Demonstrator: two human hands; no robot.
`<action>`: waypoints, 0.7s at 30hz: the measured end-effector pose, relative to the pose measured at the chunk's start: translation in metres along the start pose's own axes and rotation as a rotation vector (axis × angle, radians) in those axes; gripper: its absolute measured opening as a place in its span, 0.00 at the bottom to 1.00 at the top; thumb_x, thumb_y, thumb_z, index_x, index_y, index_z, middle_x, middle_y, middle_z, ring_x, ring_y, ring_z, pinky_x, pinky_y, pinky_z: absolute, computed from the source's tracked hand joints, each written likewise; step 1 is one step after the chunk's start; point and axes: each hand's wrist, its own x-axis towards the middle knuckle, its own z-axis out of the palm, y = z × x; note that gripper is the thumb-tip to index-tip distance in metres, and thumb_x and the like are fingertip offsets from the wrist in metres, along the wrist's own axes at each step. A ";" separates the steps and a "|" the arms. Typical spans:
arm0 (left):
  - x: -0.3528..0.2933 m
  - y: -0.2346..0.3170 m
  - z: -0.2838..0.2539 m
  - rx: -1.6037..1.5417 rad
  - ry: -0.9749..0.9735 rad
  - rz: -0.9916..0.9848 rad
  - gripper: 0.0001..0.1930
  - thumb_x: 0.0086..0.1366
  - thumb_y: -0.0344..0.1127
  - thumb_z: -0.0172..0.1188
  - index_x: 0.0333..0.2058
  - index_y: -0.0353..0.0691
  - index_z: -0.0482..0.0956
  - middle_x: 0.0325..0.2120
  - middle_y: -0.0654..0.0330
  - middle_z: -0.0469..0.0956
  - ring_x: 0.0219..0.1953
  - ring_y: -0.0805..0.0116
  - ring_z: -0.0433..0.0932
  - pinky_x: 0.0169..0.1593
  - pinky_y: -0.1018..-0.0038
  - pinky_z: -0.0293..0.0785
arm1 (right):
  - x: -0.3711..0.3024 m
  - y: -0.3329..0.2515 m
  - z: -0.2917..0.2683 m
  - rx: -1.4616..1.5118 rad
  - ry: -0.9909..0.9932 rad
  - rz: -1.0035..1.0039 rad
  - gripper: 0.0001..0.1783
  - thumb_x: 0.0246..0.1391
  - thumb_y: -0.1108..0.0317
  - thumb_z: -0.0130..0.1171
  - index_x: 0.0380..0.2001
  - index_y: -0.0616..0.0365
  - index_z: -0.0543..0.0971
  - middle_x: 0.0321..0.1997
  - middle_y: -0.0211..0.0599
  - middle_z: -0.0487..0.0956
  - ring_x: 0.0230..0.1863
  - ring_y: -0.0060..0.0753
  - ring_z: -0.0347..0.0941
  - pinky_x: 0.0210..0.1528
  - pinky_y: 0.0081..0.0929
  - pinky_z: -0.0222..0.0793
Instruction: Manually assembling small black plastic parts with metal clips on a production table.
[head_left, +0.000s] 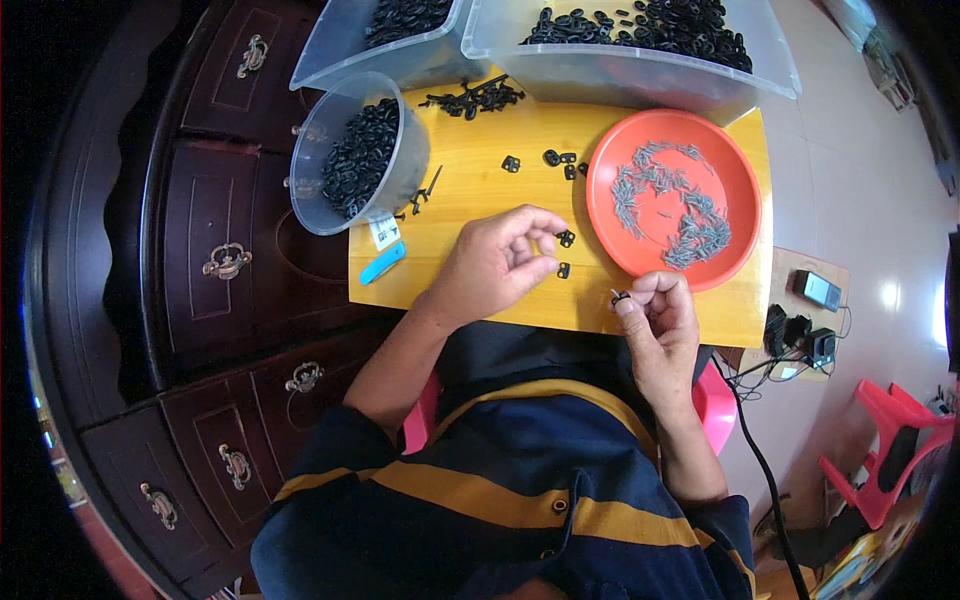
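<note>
Pinched between the thumb and forefinger of my right hand (664, 325) is a small black plastic part (621, 298), with a thin pale tip showing at its upper edge. My left hand (500, 262) hovers over the yellow tabletop (470, 180), fingers loosely bent and thumb apart, nothing visible between them. Just beyond its fingertips lies a black two-holed piece (566, 239), and another black piece (564, 270) rests beside the thumb. An orange-red round tray (605, 215) at the right holds many small grey metal pins (700, 235).
Two clear bins (640, 75) (440, 65) of black parts stand at the back. A round clear tub (405, 165) of black rings leans at the left, near a light blue cutter (382, 264). Dark drawers (210, 250) flank the left; a corded device (818, 290) sits right.
</note>
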 end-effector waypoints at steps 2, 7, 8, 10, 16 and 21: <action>-0.003 -0.009 -0.007 0.183 0.066 -0.047 0.17 0.58 0.19 0.64 0.48 0.34 0.79 0.29 0.68 0.77 0.23 0.86 0.66 0.28 0.84 0.66 | 0.000 0.000 -0.002 0.003 -0.019 -0.010 0.10 0.63 0.80 0.57 0.45 0.59 0.70 0.36 0.24 0.73 0.38 0.14 0.72 0.40 0.14 0.68; -0.003 -0.013 -0.008 0.343 0.083 0.072 0.14 0.57 0.22 0.65 0.43 0.34 0.81 0.27 0.65 0.75 0.21 0.79 0.68 0.27 0.79 0.67 | 0.001 -0.003 0.000 0.013 0.007 0.013 0.10 0.63 0.80 0.57 0.45 0.59 0.70 0.36 0.24 0.73 0.37 0.14 0.71 0.40 0.14 0.68; 0.000 -0.014 -0.010 0.408 0.106 0.097 0.13 0.57 0.23 0.65 0.43 0.34 0.81 0.26 0.63 0.75 0.20 0.76 0.68 0.27 0.77 0.67 | 0.000 -0.004 0.000 0.013 0.005 0.013 0.10 0.63 0.80 0.57 0.45 0.59 0.70 0.36 0.24 0.73 0.37 0.14 0.71 0.40 0.14 0.68; 0.010 -0.016 -0.012 0.473 0.135 0.128 0.13 0.57 0.24 0.64 0.43 0.34 0.81 0.26 0.60 0.75 0.20 0.73 0.69 0.27 0.75 0.68 | 0.000 -0.002 -0.001 0.008 -0.009 0.026 0.10 0.63 0.80 0.57 0.44 0.59 0.70 0.36 0.24 0.73 0.37 0.14 0.71 0.40 0.14 0.68; 0.049 -0.025 -0.021 0.629 0.240 0.212 0.13 0.60 0.30 0.63 0.45 0.40 0.82 0.32 0.54 0.79 0.32 0.51 0.80 0.36 0.61 0.77 | 0.000 -0.003 0.000 0.016 -0.029 0.044 0.09 0.63 0.80 0.57 0.44 0.60 0.70 0.36 0.24 0.73 0.37 0.13 0.70 0.41 0.14 0.67; 0.076 -0.029 -0.024 0.751 0.225 0.271 0.13 0.61 0.33 0.64 0.44 0.42 0.82 0.33 0.55 0.78 0.34 0.52 0.80 0.38 0.60 0.78 | -0.001 -0.004 0.000 0.021 -0.025 0.056 0.09 0.63 0.80 0.57 0.44 0.60 0.70 0.36 0.24 0.74 0.37 0.13 0.71 0.41 0.14 0.67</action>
